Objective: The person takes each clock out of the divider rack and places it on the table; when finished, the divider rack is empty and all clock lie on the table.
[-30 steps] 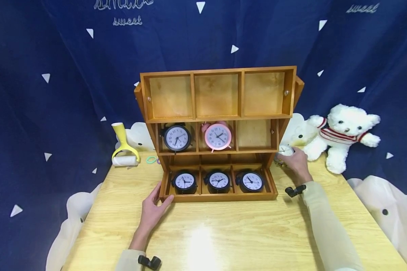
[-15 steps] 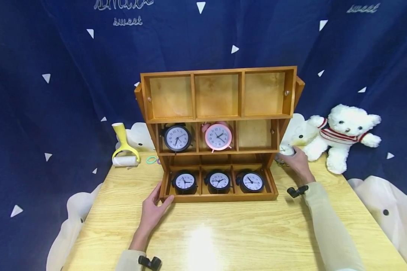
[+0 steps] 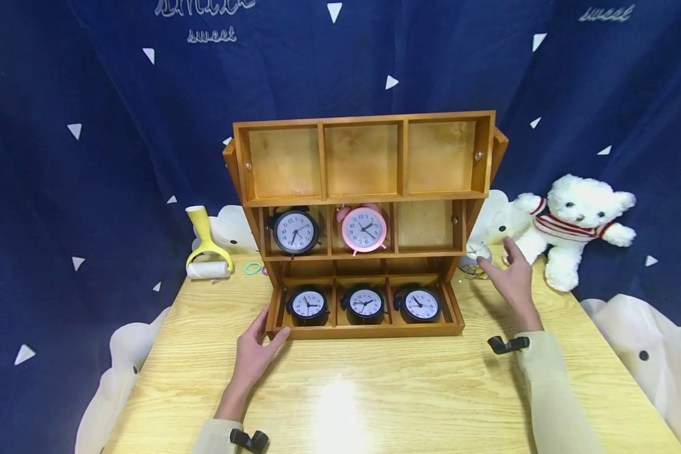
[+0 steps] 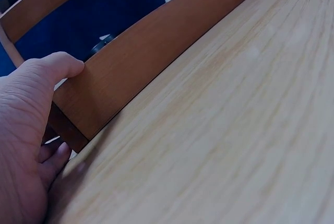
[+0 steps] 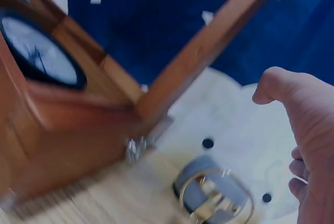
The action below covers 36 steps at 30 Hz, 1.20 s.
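A three-tier wooden rack [image 3: 369, 331] with square compartments stands at the table's middle. My left hand [image 3: 254, 356] grips its front left corner; the thumb lies over the front board and the fingers are at the side. My right hand [image 3: 513, 280] is off the rack's right side, fingers apart, holding nothing. Just beyond it sits a small round object with a white top [image 3: 478, 253]; the right wrist view shows its grey-blue body [image 5: 198, 167] and gold-coloured ring. A pink alarm clock [image 3: 364, 229] and a black alarm clock [image 3: 295, 231] sit in the middle tier.
Three black alarm clocks fill the bottom tier, one of them at the right [image 3: 421, 305]. A white teddy bear [image 3: 581, 217] sits at the back right. At the back left lie a yellow-handled lint roller [image 3: 204, 243] and a green ring [image 3: 252, 268]. A blue curtain [image 3: 119, 157] hangs behind.
My right hand has let go of the round white-topped object and drawn back to the right and toward me. The object stays beside the rack. My left hand has not moved.
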### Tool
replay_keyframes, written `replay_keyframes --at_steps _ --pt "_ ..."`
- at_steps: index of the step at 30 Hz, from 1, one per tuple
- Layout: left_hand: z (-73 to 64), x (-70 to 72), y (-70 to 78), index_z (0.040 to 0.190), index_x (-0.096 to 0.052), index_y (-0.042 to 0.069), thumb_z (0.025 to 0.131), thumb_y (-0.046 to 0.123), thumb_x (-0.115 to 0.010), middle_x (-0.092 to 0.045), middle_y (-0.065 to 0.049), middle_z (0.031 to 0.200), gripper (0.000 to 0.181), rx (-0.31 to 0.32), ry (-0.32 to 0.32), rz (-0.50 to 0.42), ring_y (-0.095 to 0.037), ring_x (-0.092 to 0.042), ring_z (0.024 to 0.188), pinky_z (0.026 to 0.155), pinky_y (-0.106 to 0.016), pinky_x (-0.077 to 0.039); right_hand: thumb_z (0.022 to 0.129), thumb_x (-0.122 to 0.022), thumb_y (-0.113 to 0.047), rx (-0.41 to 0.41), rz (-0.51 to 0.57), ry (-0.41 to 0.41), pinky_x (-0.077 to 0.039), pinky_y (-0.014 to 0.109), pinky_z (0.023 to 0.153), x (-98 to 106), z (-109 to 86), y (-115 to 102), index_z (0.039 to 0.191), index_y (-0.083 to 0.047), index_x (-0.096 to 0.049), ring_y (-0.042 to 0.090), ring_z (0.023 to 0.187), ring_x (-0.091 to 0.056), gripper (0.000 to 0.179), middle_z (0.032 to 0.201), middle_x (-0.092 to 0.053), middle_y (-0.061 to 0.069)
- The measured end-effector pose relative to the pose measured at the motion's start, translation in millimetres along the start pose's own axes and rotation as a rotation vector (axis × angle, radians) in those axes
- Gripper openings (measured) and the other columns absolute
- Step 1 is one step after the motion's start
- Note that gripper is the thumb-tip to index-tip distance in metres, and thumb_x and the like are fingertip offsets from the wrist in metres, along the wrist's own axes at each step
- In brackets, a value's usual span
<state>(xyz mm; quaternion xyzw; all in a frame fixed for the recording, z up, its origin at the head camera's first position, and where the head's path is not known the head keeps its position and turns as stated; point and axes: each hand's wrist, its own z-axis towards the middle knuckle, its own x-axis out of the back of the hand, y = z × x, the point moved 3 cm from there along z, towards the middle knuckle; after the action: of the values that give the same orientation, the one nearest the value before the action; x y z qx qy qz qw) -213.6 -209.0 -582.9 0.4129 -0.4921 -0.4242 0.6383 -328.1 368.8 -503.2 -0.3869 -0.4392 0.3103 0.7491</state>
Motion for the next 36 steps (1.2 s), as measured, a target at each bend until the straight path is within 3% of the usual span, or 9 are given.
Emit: replay_keyframes --at_steps 6,12,21,27,36 --pt "0.3 0.8 0.3 0.158 -0.045 0.011 0.091 0.026 -0.085 -0.052 -0.011 0.156 0.080 0.000 0.006 0.009 -0.031 -0.059 0.134 0.113 -0.040 -0.044 0.089 -0.082 -0.017 0.055 0.104 0.089 -0.033 0.029 0.124 4.6 -20.4 -32.2 0.159 -0.006 -0.042 0.032 0.149 -0.042 0.082 0.162 -0.045 0.015" --pt "0.0 0.9 0.2 0.158 -0.045 0.009 0.091 0.026 -0.085 -0.052 -0.014 0.155 0.080 -0.013 0.013 0.013 -0.034 -0.058 0.134 0.113 -0.042 -0.044 0.086 -0.083 -0.007 0.122 0.168 0.139 -0.033 0.026 0.123 7.6 -37.1 -61.7 0.158 -0.006 -0.043 0.024 0.148 -0.045 0.082 0.159 -0.049 0.014" --pt "-0.7 2.2 1.7 0.158 -0.045 0.009 0.091 0.027 -0.085 -0.051 -0.015 0.156 0.081 -0.010 0.008 0.011 -0.035 -0.058 0.134 0.114 -0.044 -0.044 0.077 -0.079 0.011 0.312 0.206 0.175 -0.040 0.031 0.120 9.3 -74.6 -136.4 0.146 0.015 -0.048 0.040 0.141 -0.050 0.076 0.148 -0.054 0.031" --pt "-1.6 2.6 0.7 0.159 -0.044 0.009 0.091 0.025 -0.084 -0.051 -0.014 0.156 0.080 -0.008 0.000 0.011 -0.035 -0.058 0.135 0.114 -0.043 -0.044 0.073 -0.082 0.015 0.405 0.204 0.174 -0.042 0.029 0.118 1.6 -89.2 -157.7 0.143 0.017 -0.050 0.044 0.137 -0.051 0.078 0.146 -0.055 0.033" --pt "-1.3 0.9 0.9 0.159 -0.044 0.009 0.091 0.027 -0.084 -0.051 -0.013 0.156 0.081 -0.008 -0.006 0.001 -0.032 -0.058 0.135 0.110 -0.024 -0.045 0.071 -0.078 0.021 0.496 0.330 0.072 -0.042 0.028 0.118 -14.0 -100.5 -177.0 0.143 0.020 -0.048 0.032 0.138 -0.054 0.078 0.144 -0.051 0.040"
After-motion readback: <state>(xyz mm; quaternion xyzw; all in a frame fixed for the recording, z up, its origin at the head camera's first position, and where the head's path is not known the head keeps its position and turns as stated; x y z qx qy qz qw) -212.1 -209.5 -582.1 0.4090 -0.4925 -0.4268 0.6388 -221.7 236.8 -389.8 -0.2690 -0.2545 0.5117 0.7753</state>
